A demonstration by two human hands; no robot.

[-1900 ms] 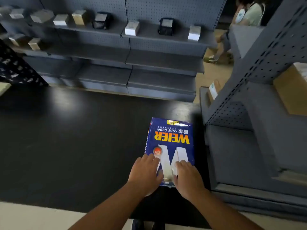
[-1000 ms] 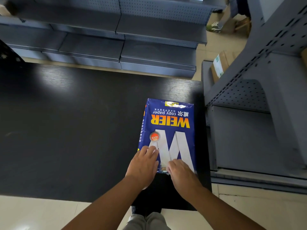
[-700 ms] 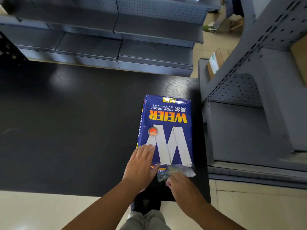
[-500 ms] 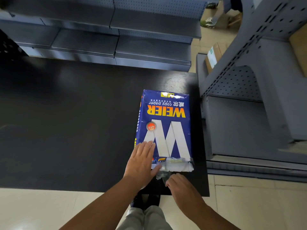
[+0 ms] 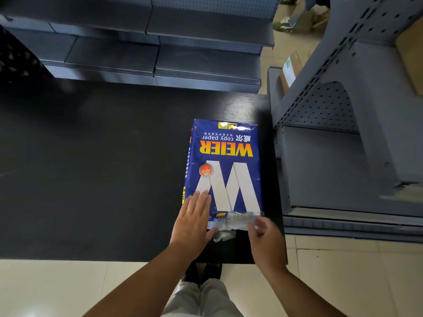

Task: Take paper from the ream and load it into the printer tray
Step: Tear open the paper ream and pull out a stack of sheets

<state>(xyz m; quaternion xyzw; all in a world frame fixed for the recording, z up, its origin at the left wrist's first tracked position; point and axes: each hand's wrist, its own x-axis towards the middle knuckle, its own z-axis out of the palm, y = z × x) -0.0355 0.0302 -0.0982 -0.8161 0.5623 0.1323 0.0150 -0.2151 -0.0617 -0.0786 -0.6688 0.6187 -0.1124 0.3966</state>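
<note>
The black table holds the blue ream, lying flat under the left fingers. I think the pack is being opened; next, the torn wrapper end needs pulling away so sheets can come out. The left hand presses down, fingers flat and close together. The right hand pinches the wrapper end.

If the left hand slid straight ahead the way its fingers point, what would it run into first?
Nothing solid, it seems: the left hand already lies flat on the paper pack, fingers pointing up its length. It would glide over the round orange sticker first.
</note>
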